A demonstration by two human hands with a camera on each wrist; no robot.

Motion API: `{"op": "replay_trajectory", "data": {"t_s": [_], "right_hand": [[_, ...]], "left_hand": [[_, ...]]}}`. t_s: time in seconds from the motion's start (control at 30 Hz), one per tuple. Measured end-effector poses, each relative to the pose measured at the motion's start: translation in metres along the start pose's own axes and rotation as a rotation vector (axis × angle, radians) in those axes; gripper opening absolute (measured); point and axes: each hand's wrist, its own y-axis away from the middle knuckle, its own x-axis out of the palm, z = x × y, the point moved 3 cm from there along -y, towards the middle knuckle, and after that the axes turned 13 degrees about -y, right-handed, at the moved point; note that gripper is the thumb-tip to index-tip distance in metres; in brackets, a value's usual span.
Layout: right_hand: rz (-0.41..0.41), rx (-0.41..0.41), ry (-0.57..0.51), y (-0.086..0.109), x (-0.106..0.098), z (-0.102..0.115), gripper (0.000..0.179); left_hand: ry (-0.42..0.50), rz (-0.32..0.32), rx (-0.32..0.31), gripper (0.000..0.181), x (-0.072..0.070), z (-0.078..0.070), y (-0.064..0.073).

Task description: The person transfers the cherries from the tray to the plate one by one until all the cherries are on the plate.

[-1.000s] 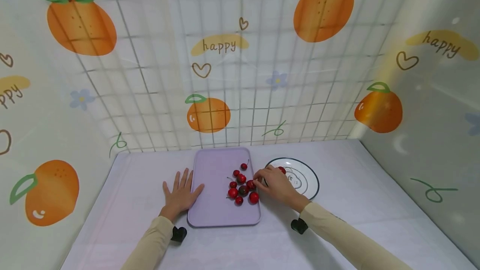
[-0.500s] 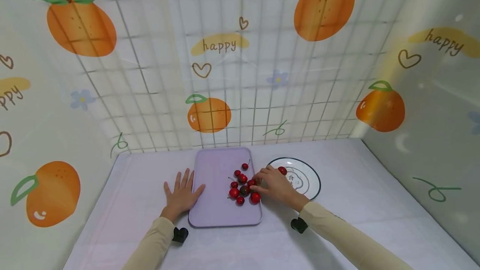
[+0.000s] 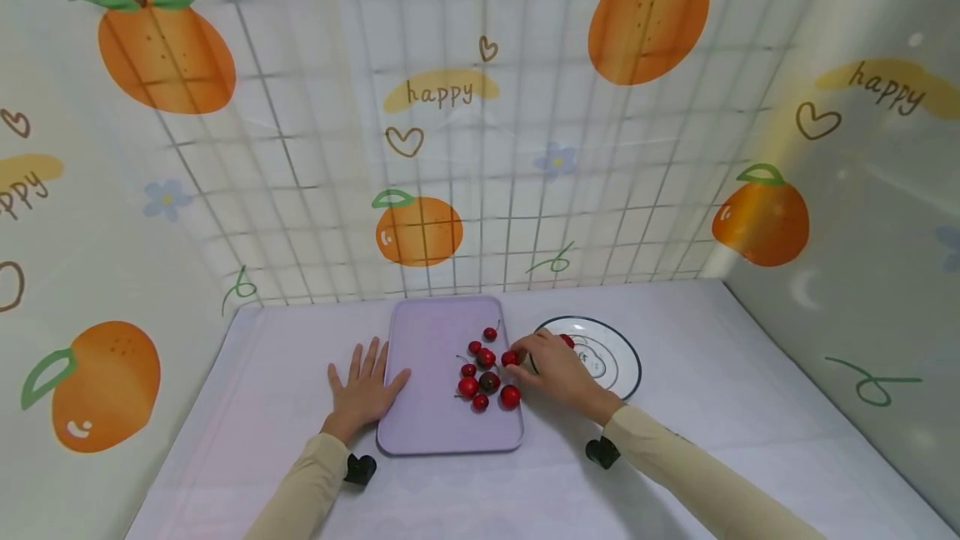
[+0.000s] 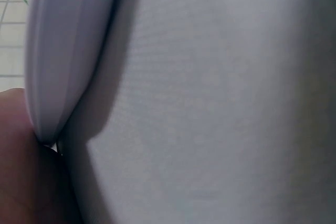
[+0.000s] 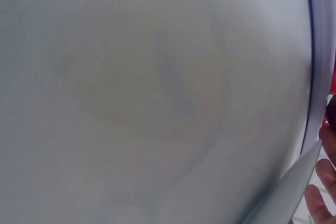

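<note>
My right hand [image 3: 558,373] pinches a red cherry [image 3: 510,358] between thumb and fingers, over the right rim of the lilac tray [image 3: 420,415]. Several more cherries [image 3: 468,387] lie bunched on the tray's right half, some with thin stems; one among them is darker [image 3: 489,382]. Spread flat, my left hand [image 3: 358,390] rests on the table with its thumb over the tray's left rim. In the left wrist view the tray's edge [image 4: 68,51] stands close by the hand. The right wrist view catches only fingertips [image 5: 326,174] beside a dark red cherry [image 5: 332,111].
Right of the tray is a white plate [image 3: 618,357] with a dark rim, partly hidden by my right hand. A red cherry [image 3: 567,341] sits on it behind the hand. A fruit-patterned curtain [image 3: 442,148] closes off the table's back and sides.
The pinched cherry has come away from the bunch, slightly right and toward the back, with my right hand. My left hand has stayed in place.
</note>
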Motion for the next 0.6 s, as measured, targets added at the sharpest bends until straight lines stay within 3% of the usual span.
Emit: {"op": "replay_trajectory", "data": {"t_s": [0.6], "right_hand": [[-0.146,0.004,0.023,0.008,-0.019,-0.025,0.030]], "left_hand": [[0.004,0.002,-0.001,0.085,0.000,-0.001,0.000]]}}
